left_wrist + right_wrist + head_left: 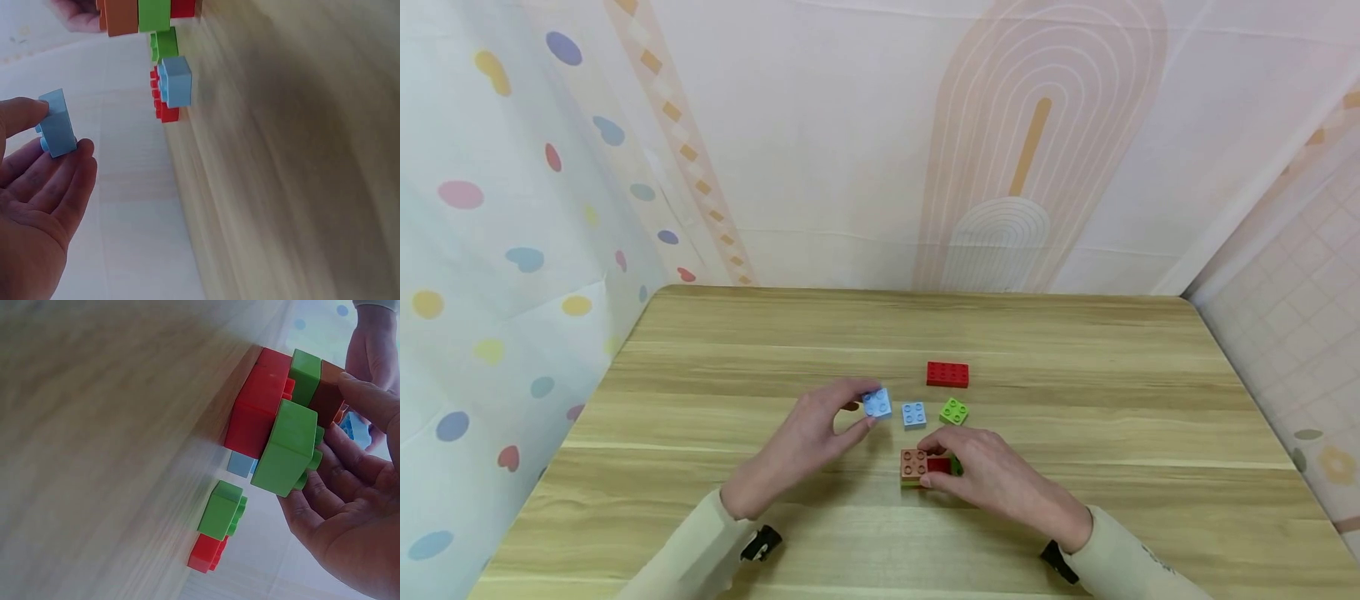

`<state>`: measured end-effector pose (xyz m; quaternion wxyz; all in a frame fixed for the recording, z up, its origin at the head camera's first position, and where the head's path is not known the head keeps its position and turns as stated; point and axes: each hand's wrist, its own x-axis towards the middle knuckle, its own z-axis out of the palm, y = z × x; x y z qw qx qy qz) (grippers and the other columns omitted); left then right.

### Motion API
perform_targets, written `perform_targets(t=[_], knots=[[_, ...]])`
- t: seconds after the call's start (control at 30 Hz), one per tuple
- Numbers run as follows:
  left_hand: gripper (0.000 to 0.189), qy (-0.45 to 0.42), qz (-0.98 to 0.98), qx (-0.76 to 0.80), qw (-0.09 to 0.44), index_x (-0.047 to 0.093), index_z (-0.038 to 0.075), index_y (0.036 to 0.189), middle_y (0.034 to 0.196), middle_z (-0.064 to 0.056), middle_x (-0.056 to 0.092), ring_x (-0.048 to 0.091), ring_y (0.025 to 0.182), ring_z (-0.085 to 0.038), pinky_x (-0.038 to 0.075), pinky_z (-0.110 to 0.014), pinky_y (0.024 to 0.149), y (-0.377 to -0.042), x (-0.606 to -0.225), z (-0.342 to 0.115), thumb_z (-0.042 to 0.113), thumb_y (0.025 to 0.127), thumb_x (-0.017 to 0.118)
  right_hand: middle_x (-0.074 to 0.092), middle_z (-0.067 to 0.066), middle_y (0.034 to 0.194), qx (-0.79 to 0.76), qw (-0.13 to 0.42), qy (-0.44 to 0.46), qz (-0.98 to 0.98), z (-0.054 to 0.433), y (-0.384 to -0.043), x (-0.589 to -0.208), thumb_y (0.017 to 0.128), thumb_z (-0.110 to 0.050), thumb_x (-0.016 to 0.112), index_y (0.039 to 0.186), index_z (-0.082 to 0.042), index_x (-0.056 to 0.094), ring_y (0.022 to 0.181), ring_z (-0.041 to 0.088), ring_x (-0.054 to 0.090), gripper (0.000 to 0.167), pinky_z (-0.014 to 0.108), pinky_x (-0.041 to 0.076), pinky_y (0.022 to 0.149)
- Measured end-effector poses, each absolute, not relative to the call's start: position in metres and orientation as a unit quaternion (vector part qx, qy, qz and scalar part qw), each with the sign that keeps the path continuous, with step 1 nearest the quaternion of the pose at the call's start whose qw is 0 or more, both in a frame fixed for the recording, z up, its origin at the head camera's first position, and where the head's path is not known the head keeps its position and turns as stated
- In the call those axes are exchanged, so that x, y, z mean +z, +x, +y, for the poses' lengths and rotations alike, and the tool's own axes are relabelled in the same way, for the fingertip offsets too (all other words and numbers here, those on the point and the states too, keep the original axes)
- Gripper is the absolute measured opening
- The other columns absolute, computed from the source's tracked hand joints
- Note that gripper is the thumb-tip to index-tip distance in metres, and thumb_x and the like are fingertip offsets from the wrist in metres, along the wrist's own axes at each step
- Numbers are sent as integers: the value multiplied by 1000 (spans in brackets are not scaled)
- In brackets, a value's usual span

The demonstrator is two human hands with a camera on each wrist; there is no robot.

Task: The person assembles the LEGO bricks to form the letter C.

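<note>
My left hand point(805, 433) pinches a light blue toy brick point(59, 128) between thumb and fingers, raised above the table. To its right, my right hand point(996, 475) holds a small brick build between thumb and fingers at the brown brick point(913, 462). That build has a long red brick point(257, 406) at its base. On the red brick sit a green brick point(286, 447) at one end and another green brick point(305, 376) at the other, the latter topped by the brown one. In the head view, my right fingers partly cover the build.
A second light blue brick point(913, 415) lies just beyond the build, studs up. Right of it is a loose lime green brick point(954, 411), turned at an angle. Farther back lies a long red brick point(947, 374). Patterned cloth point(835, 150) hangs behind the wooden table point(760, 333).
</note>
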<state>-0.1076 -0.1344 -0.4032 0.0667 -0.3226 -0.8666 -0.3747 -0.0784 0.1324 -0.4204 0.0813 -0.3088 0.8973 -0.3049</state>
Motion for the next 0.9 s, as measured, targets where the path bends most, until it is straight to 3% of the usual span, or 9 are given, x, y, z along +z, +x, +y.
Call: perform_targets(t=[0.63,0.9], knots=[[37,-342,-841,-418,38,68,3,126,123,-10,72,72,104,-21,61,-30,87,-89,-414,-126,2,91,78,75,-1,112,-306,72,-314,896,132,-78,-422,93,-24,80,120,-10,71,100,12,69,31,34,60,86],[42,-337,-841,-424,6,65,0,132,126,-14,71,73,102,-24,62,-35,87,-84,-420,-122,4,92,77,73,1,115,-306,76,-309,897,134,-78,-422,93,-27,81,125,-8,69,101,14,68,39,36,59,87]])
